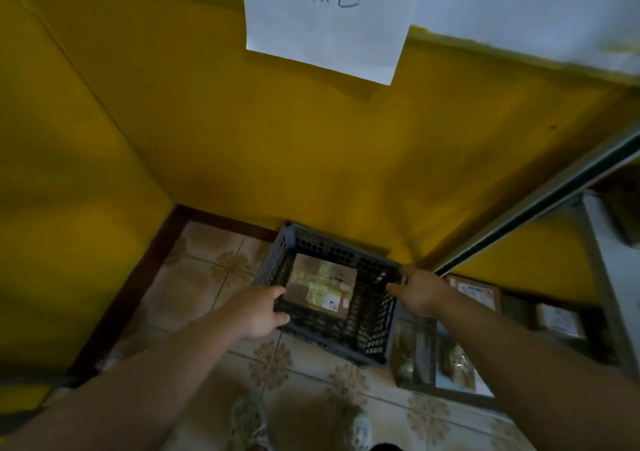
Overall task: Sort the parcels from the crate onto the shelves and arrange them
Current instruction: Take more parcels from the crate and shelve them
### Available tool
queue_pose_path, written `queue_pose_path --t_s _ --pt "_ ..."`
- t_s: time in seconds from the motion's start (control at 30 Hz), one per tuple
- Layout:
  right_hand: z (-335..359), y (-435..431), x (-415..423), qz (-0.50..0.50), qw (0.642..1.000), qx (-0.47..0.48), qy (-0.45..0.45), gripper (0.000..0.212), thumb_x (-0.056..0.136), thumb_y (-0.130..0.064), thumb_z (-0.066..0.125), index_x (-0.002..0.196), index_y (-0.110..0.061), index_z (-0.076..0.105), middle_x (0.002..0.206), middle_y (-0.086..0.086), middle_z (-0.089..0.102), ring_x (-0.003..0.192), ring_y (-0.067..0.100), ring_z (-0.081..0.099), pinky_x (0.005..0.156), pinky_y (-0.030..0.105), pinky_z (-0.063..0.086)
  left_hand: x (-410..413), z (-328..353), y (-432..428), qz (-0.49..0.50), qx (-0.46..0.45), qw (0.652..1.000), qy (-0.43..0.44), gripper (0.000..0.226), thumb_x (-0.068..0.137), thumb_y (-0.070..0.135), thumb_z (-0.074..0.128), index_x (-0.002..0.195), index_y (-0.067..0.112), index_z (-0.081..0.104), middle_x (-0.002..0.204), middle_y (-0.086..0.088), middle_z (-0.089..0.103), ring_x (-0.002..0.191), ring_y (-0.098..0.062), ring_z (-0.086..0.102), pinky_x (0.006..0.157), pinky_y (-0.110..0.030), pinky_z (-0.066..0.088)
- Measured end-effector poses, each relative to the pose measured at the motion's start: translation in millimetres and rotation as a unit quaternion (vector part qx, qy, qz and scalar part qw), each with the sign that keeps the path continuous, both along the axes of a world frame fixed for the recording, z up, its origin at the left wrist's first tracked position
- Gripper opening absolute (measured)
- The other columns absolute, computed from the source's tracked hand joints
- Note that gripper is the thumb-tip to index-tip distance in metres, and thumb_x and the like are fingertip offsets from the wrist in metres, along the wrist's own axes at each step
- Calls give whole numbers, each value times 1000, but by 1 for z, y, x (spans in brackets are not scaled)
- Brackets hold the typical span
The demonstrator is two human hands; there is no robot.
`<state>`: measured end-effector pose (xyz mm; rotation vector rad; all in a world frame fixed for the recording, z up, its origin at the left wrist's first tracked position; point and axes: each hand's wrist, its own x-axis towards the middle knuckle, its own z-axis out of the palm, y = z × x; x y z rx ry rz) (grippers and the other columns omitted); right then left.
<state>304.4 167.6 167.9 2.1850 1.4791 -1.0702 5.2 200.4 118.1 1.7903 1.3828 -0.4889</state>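
A dark perforated plastic crate [367, 339] stands on the tiled floor against the yellow wall. Inside it lies a brown cardboard parcel [322, 287] with a white label. My left hand [258, 312] grips the crate's near-left rim, fingers curled over the edge. My right hand [417, 293] holds the crate's right rim near its far corner. A metal shelf unit [599, 267] rises at the right, with boxed parcels [478, 293] on its lowest level.
A white paper sign [325, 24] with handwriting hangs on the yellow wall above. Clear-wrapped parcels [436, 360] lie on the low shelf right of the crate. My shoes [249, 423] stand on the patterned tiles below. A dark skirting board runs along the left wall.
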Motion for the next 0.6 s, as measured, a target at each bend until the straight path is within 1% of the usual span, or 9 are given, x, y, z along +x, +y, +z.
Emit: queue_pose_path --t_s 0.03,0.13,0.27,0.3,0.33,0.4,0.5,0.53,0.6 --pt "-13 7 -3 0 1000 -1 4 67 105 -47 41 158 -14 17 148 11 45 118 26 56 89 36 48 -1 -14 8 0 -1 1000 2 65 96 47 51 152 31 24 152 1 38 121 -18 52 89 -30 50" --pt "-62 32 -5 -7 999 18 26 66 103 -48 44 156 -15 23 141 11 50 108 26 59 87 38 52 -1 -58 31 11 -5 1000 2 65 95 48 52 152 31 26 152 1 38 126 -21 49 94 -32 48" --pt "-145 61 9 3 999 27 36 68 103 -48 45 157 -14 21 155 10 38 125 28 52 101 40 47 6 -138 57 55 -12 998 -14 63 92 49 55 148 34 32 151 2 40 128 -22 49 100 -35 46" --pt "-168 67 12 2 999 30 37 68 103 -48 44 157 -14 20 153 10 40 122 27 54 97 38 49 8 -160 62 60 -6 998 -16 63 92 48 56 148 32 33 150 2 42 127 -22 50 98 -34 46" --pt "-192 73 16 1 999 31 38 68 104 -48 44 157 -14 20 149 11 44 113 25 57 86 35 51 11 -182 68 65 -1 998 -15 63 93 45 56 149 30 32 149 1 43 127 -22 50 98 -33 45" --pt "-245 84 23 5 999 26 37 64 104 -47 43 155 -14 24 139 11 53 90 21 57 64 29 44 16 -228 81 74 5 997 -18 64 95 43 56 151 27 30 150 0 42 129 -21 48 100 -33 44" --pt "-333 97 33 12 999 26 44 46 103 -48 43 137 -17 42 102 3 58 75 16 48 72 37 44 24 -303 101 75 -1 997 -14 64 97 41 54 152 24 26 152 -4 39 131 -23 46 100 -30 41" --pt "-360 102 35 11 998 29 47 48 102 -50 43 135 -15 43 101 3 58 78 17 48 75 37 43 27 -326 106 71 -1 997 -9 65 97 42 53 153 23 26 153 -5 38 132 -24 45 101 -31 40" --pt "-411 110 41 0 998 34 53 57 101 -52 44 144 -15 39 128 10 57 100 25 55 83 37 43 31 -374 117 73 -1 997 -1 65 97 41 53 153 23 25 154 -5 35 135 -25 42 103 -33 38"
